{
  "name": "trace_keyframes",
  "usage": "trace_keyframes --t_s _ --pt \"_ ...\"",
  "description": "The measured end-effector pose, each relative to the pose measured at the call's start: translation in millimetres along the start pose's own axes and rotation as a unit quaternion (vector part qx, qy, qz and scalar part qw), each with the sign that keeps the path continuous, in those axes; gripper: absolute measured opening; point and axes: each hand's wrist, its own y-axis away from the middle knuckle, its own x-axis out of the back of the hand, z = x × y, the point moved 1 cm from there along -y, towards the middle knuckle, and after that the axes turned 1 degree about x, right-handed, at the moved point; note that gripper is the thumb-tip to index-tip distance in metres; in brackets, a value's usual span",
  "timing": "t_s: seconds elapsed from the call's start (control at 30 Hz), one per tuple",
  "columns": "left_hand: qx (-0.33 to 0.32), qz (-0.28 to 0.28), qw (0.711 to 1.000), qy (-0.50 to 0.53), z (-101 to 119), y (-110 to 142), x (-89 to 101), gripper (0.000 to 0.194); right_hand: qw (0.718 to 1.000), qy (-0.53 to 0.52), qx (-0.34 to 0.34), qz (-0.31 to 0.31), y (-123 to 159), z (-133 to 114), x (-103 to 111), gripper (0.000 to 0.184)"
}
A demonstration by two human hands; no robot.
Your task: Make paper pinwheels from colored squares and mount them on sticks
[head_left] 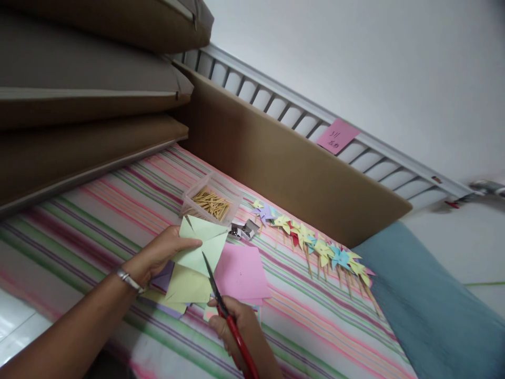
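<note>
My left hand [160,253] pinches a pale green paper square [203,245] with slits in it, held above a loose pile of coloured paper sheets [240,273]. My right hand [240,329] grips red-handled scissors [229,316], whose blades point up at the lower edge of the green paper. A bracelet circles my left wrist. Both hands hover over a striped cloth [315,337].
A clear plastic box of wooden sticks [211,200] stands behind the paper, with small metal clips [242,230] beside it. A row of several finished paper pinwheels [315,247] lies to the right. Brown cushions [79,105], a cardboard panel [295,173] and a blue cloth [426,310] surround the area.
</note>
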Motion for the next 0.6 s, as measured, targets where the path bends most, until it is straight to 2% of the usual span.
trace_keyframes --t_s 0.6 --pt "0.005 -0.007 1.000 0.009 -2.4 -0.8 0.1 0.031 1.000 0.003 0.007 0.011 -1.0 -4.2 -0.5 0.030"
